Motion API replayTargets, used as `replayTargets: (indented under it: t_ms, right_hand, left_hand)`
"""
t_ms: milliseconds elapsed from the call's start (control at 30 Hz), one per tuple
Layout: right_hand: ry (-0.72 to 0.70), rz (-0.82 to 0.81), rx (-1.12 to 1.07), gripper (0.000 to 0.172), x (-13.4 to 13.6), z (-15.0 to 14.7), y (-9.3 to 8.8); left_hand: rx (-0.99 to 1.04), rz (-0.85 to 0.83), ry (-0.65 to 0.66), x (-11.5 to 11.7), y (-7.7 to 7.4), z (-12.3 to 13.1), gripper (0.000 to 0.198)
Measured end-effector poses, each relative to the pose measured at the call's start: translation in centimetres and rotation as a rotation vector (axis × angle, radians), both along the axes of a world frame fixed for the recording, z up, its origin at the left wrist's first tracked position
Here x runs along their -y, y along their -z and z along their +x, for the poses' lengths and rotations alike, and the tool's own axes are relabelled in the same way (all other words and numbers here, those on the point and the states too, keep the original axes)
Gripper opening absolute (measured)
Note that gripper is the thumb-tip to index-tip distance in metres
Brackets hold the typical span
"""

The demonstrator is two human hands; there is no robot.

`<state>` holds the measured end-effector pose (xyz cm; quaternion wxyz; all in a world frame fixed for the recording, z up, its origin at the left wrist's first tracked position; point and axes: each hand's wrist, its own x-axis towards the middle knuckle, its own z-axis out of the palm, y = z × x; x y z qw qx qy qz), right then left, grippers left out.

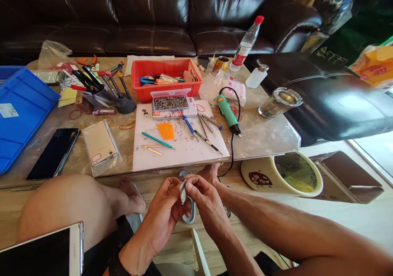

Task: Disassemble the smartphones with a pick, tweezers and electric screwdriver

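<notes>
Just in front of the table edge, my left hand (164, 206) and my right hand (208, 206) meet, fingers closed. Pinched between both is a small flat grey-white piece (183, 193); its kind cannot be made out, and fingers cover part of it. Beyond them a white mat (190, 157) lies on the table. On the mat are a teal thin-tipped tool (158, 140), an orange plastic scraper (166, 131), a blue screwdriver (189, 125), tweezers (204, 126) and an open clear case of small screws (171, 102).
A green electric tool (226, 111) with a black cord lies right of the mat. Left are a black phone (53, 153), a bagged gold phone (100, 143) and a blue bin (21, 116). A red tray (167, 91) and glass jar (278, 104) stand behind. A white phone (75, 251) rests near my thigh.
</notes>
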<state>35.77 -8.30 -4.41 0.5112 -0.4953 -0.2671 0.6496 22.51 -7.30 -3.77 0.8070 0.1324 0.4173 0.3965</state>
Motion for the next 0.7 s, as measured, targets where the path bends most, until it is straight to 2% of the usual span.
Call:
replayTargets:
  t_ms: [133, 200, 333, 467, 700]
  right_hand:
    - [0.111, -0.027, 0.134, 0.034, -0.8, -0.7, 2.3]
    - [0.143, -0.025, 0.181, 0.029, -1.3, -1.0, 3.3]
    - [0.178, -0.034, 0.131, 0.022, -2.2, -2.2, 4.6]
    - [0.225, -0.059, 0.075, 0.022, -2.6, -3.3, 5.4]
    - [0.26, -0.093, -0.005, 0.025, -2.6, -4.0, 6.3]
  left_hand:
    - [-0.158, -0.01, -0.117, -0.1, 0.8, -0.4, 0.039]
    - [-0.274, 0.035, -0.136, -0.3, 1.4, -0.5, 0.038]
    - [-0.45, 0.128, -0.141, -1.2, 2.7, -0.2, 0.035]
    - [-0.487, 0.145, -0.192, -2.4, 3.4, 0.2, 0.033]
    - [-0.483, 0.122, -0.265, -3.2, 3.5, 0.3, 0.036]
